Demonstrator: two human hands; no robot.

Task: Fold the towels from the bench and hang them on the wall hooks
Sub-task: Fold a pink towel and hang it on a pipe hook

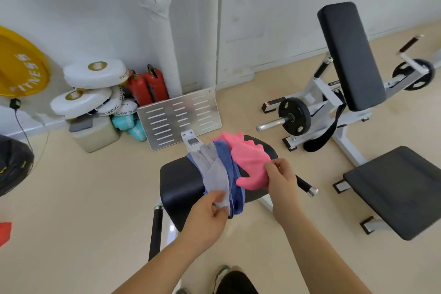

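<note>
Across the black padded bench seat (176, 188), grey cloth towel (211, 169), blue cloth towel (230, 169) and pink cloth towel (249, 162) are lying bunched, left hand (207, 215) pinching the grey corner, right hand (282, 180) pinching the pink edge, likely separating them for folding.

Far out at 9 o'clock, on the big yellow weight plate (21, 64): white letters "FITNES", end cut off. At 3 o'clock from that plate, on the pile of white round pads (95, 73): "STARLIGHT" on a low rim, "AGAINGT THE" just beside, rest hidden. On the top rim, letters ending in "XING". On the blue-green dumbbells (133, 129): marks too blurry to read.
</note>
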